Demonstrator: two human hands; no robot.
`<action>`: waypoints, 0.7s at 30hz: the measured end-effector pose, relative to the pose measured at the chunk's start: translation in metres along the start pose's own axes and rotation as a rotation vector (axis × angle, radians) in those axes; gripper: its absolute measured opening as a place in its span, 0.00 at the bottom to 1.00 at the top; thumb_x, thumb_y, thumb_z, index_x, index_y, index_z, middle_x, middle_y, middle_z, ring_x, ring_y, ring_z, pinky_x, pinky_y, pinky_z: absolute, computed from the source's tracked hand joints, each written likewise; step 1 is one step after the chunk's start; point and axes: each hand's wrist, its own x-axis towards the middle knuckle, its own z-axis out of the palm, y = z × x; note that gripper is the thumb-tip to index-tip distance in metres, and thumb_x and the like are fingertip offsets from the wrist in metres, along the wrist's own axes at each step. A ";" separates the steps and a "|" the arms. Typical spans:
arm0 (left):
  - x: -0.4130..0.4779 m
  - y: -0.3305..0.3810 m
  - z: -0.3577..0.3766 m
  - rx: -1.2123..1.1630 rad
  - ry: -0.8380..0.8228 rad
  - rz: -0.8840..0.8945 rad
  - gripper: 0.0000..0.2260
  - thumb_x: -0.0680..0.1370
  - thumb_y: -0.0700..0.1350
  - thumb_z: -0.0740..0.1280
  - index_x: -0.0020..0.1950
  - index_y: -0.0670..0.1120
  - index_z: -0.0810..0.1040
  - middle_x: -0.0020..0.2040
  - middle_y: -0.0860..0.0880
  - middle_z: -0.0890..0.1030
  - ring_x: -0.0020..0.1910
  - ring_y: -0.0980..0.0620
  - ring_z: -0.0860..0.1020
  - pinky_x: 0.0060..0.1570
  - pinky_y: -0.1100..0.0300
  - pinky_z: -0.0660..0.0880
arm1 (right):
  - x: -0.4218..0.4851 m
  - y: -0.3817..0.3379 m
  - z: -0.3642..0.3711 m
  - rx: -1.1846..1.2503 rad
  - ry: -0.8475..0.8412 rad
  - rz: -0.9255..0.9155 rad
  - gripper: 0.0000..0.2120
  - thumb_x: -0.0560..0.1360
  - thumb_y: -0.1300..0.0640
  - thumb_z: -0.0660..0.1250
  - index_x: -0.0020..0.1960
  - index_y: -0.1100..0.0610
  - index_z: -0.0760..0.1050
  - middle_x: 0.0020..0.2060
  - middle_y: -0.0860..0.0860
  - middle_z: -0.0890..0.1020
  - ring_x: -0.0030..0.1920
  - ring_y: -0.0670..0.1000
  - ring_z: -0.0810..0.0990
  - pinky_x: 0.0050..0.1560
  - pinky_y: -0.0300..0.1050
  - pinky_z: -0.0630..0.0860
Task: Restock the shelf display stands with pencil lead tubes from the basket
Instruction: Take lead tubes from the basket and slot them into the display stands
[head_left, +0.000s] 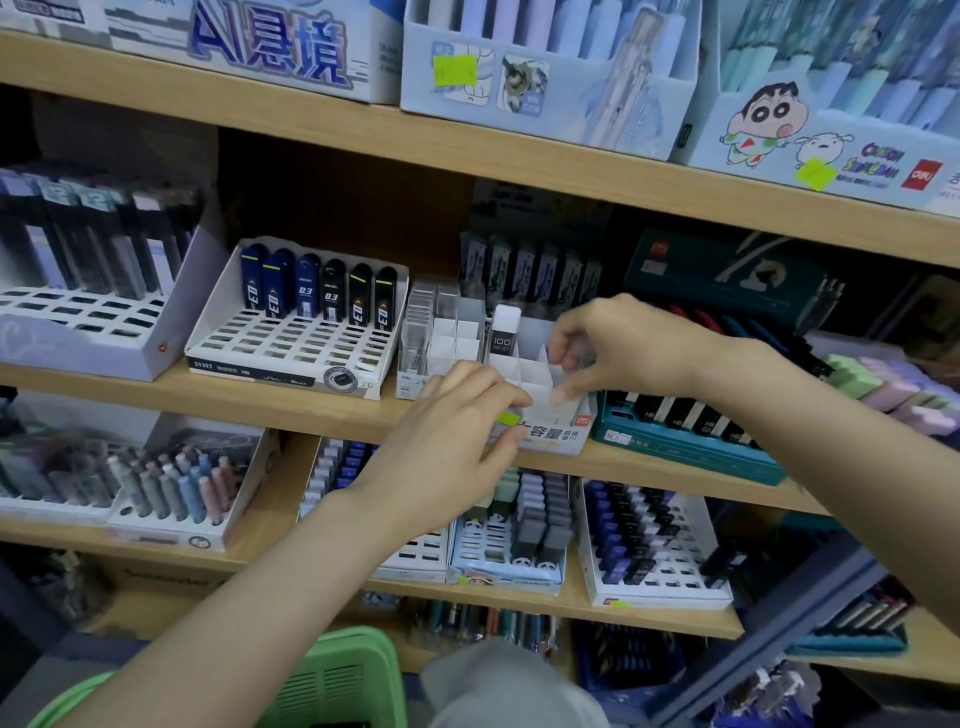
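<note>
Left hand (457, 415) grips front lip of white divided display stand (558, 435) at middle shelf's front edge. Right hand (623, 345) pinches its right-side divider. One pencil lead tube (505, 332) stands in back-left cell; visible cells otherwise unfilled. Green basket (332, 680) below, contents unseen. Restock of this stand looks barely begun.

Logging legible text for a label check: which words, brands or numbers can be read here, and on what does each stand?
"AI悬境": white box, top shelf.
"100": white-capped tube in the white stand.
"容量": front of the white stand.
"03": dark blue tubes.
"HB": black tubes in the teal stand.
Yellow stickers and other small print: too blurred to read.
</note>
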 end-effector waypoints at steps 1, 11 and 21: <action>0.000 0.000 0.000 -0.002 0.001 -0.002 0.13 0.80 0.46 0.60 0.64 0.48 0.74 0.56 0.55 0.73 0.60 0.60 0.63 0.57 0.68 0.58 | -0.003 0.002 0.000 -0.047 -0.025 0.008 0.15 0.66 0.48 0.77 0.47 0.51 0.76 0.40 0.45 0.78 0.45 0.49 0.79 0.46 0.46 0.77; 0.000 0.003 0.000 -0.002 0.003 -0.005 0.13 0.81 0.47 0.59 0.65 0.48 0.73 0.57 0.56 0.72 0.60 0.62 0.61 0.55 0.71 0.55 | 0.014 0.012 -0.004 -0.192 0.123 0.027 0.05 0.78 0.54 0.64 0.51 0.52 0.77 0.45 0.49 0.79 0.49 0.52 0.75 0.42 0.43 0.67; 0.000 0.001 0.001 -0.001 0.013 -0.002 0.13 0.81 0.47 0.59 0.65 0.48 0.73 0.57 0.55 0.72 0.60 0.61 0.62 0.55 0.69 0.56 | 0.016 0.011 -0.007 -0.207 0.232 0.073 0.04 0.77 0.57 0.66 0.50 0.56 0.77 0.44 0.53 0.78 0.46 0.55 0.76 0.39 0.44 0.68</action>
